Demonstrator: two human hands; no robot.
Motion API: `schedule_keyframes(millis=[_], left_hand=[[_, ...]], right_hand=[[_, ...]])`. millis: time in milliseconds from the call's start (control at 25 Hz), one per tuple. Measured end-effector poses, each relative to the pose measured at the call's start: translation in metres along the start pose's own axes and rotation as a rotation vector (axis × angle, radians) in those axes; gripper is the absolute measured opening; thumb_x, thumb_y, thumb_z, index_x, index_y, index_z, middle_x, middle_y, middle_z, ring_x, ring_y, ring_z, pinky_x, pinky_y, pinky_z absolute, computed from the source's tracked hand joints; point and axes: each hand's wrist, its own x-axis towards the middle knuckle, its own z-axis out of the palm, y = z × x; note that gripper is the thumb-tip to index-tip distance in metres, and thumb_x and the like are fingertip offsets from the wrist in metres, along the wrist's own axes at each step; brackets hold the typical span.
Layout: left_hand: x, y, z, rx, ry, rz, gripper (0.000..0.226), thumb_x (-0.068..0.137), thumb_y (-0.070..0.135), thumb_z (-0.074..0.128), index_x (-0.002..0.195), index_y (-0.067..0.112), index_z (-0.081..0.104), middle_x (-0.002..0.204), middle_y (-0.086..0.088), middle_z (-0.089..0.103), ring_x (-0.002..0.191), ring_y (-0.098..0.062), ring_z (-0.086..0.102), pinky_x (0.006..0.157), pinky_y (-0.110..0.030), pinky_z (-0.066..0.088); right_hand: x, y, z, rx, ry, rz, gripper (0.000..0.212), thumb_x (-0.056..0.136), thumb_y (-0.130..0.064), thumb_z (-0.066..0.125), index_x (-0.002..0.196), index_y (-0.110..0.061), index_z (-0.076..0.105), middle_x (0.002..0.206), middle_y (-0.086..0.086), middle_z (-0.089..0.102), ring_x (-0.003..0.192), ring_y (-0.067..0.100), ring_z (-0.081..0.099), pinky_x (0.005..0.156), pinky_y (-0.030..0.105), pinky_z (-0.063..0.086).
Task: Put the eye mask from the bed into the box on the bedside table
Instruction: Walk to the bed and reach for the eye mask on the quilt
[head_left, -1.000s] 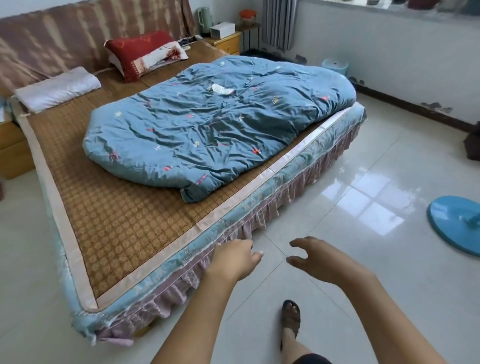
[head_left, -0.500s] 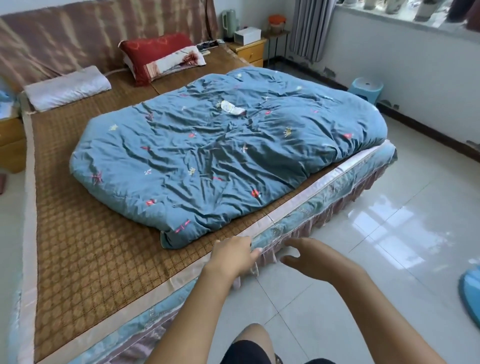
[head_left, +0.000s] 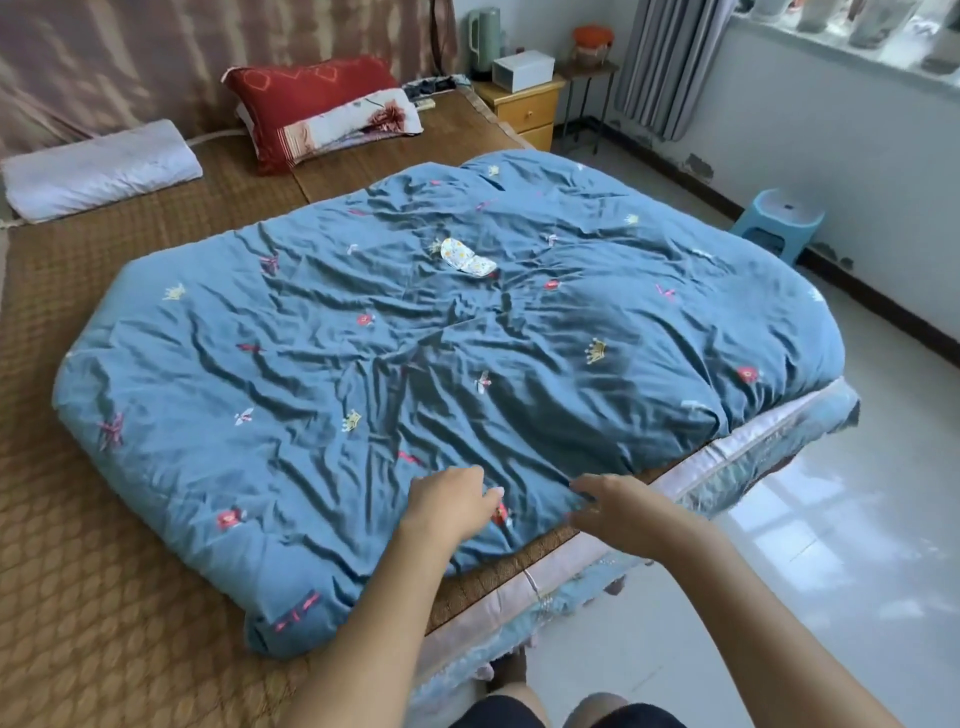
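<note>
A small white eye mask (head_left: 466, 257) with a coloured print lies on the blue quilt (head_left: 363, 364) near the middle of the bed. A white box (head_left: 523, 70) stands on the yellow wooden bedside table (head_left: 524, 106) at the far right corner of the bed. My left hand (head_left: 449, 501) and my right hand (head_left: 615, 501) hover over the near edge of the quilt, well short of the mask. Both hold nothing, with fingers loosely curled and apart.
A red pillow (head_left: 311, 104) and a white pillow (head_left: 98, 169) lie at the head of the bed on a woven mat (head_left: 104, 597). A green kettle (head_left: 483, 39) stands beside the box. A blue stool (head_left: 779, 223) sits on the tiled floor by the right wall.
The view has moved closer to the bed and toward its right side. Both hands now reach over the quilt's near edge instead of the floor and bed frame.
</note>
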Motion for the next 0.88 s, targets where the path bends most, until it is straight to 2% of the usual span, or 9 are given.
schedule_keyframes(millis=[160,360,520,600,680,760,880], left_hand=[[0.073,0.008,-0.041,0.004,-0.017,-0.011,0.039,0.096,0.042,0.034,0.093,0.007,0.051,0.103,-0.012,0.062,0.093,-0.03,0.058,0.076,-0.037,0.039],[0.184,0.029,-0.089,-0.007,0.005,-0.08,0.036,0.096,0.043,0.034,0.092,0.011,0.05,0.098,-0.009,0.061,0.095,-0.03,0.059,0.079,-0.038,0.04],[0.29,0.041,-0.118,-0.03,0.012,-0.163,0.037,0.095,0.042,0.035,0.096,0.011,0.053,0.109,-0.012,0.063,0.101,-0.031,0.059,0.08,-0.037,0.041],[0.357,0.039,-0.13,-0.064,0.022,-0.203,0.037,0.095,0.041,0.036,0.1,0.009,0.054,0.112,-0.013,0.063,0.101,-0.032,0.058,0.079,-0.037,0.042],[0.426,0.029,-0.132,-0.089,0.047,-0.224,0.038,0.095,0.04,0.035,0.106,0.008,0.053,0.115,-0.014,0.061,0.102,-0.033,0.057,0.083,-0.039,0.044],[0.492,0.012,-0.118,-0.069,0.08,-0.231,0.041,0.095,0.04,0.034,0.121,0.01,0.048,0.129,-0.015,0.053,0.116,-0.033,0.05,0.094,-0.042,0.04],[0.589,-0.031,-0.079,0.027,0.16,-0.242,0.058,0.095,0.044,0.033,0.145,0.016,0.022,0.155,-0.017,0.02,0.142,-0.031,0.019,0.115,-0.046,0.015]], right_hand=[[0.065,0.013,-0.052,-0.015,-0.062,-0.033,0.051,0.093,-0.044,0.047,0.138,-0.021,0.038,0.14,0.003,0.048,0.118,0.022,0.053,0.096,0.035,0.046],[0.171,0.036,-0.133,-0.041,-0.064,-0.078,0.05,0.091,-0.045,0.048,0.137,-0.025,0.038,0.138,0.003,0.05,0.121,0.023,0.05,0.09,0.033,0.042],[0.271,0.055,-0.189,-0.104,-0.093,-0.156,0.048,0.092,-0.042,0.046,0.135,-0.021,0.041,0.138,0.006,0.051,0.126,0.025,0.047,0.104,0.039,0.04],[0.328,0.064,-0.214,-0.133,-0.102,-0.185,0.048,0.092,-0.04,0.046,0.136,-0.022,0.04,0.139,0.006,0.05,0.127,0.025,0.046,0.104,0.038,0.04],[0.388,0.07,-0.231,-0.164,-0.093,-0.216,0.047,0.093,-0.038,0.045,0.137,-0.022,0.038,0.139,0.008,0.049,0.126,0.026,0.047,0.102,0.038,0.042],[0.447,0.075,-0.237,-0.192,-0.066,-0.241,0.047,0.095,-0.036,0.042,0.139,-0.023,0.035,0.141,0.007,0.046,0.127,0.027,0.045,0.101,0.039,0.041],[0.545,0.076,-0.227,-0.247,-0.006,-0.29,0.047,0.095,-0.033,0.04,0.14,-0.024,0.032,0.143,0.004,0.042,0.13,0.026,0.04,0.103,0.038,0.037]])
